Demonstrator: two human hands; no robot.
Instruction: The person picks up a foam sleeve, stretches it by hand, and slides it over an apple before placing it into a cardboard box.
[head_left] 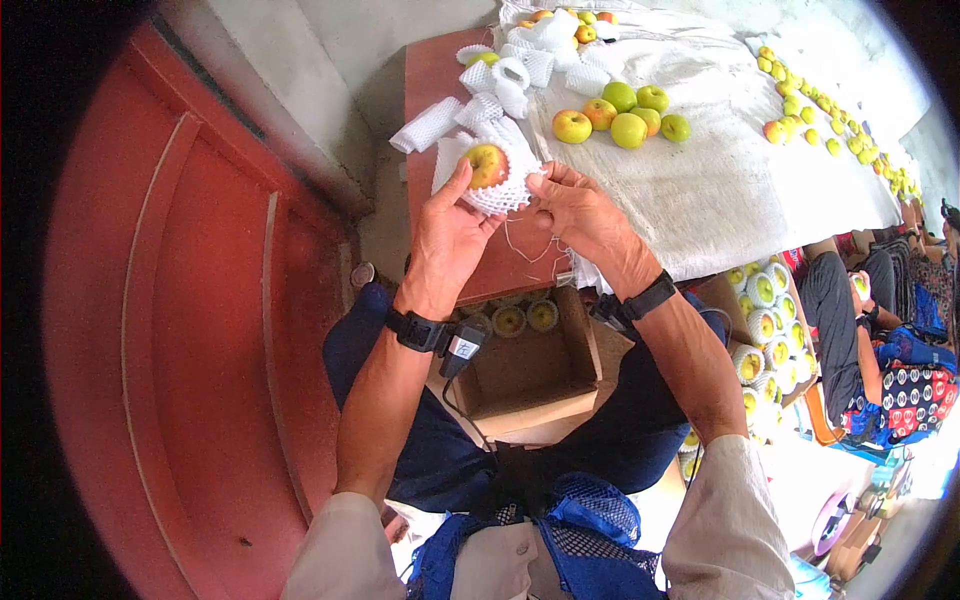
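Observation:
A yellow-red apple (487, 166) sits partly inside a white foam net sleeve (497, 200), its upper side bare. My left hand (447, 232) is closed around the apple and the sleeve from the left, thumb up along the fruit. From the right, my right hand (582, 212) pinches the edge of the sleeve between thumb and fingers. Just beyond my hands, loose foam net sleeves (428, 125) lie on the red table (425, 75). A group of green and reddish apples (628, 131) rests on the white cloth (700, 190).
Below the table edge, a cardboard box (530, 385) between my knees holds a few sleeved apples (509, 320). To the right stands a box of sleeved apples (762, 322). A co-worker's legs (832, 310) are beyond it. A red door (190, 330) is at left.

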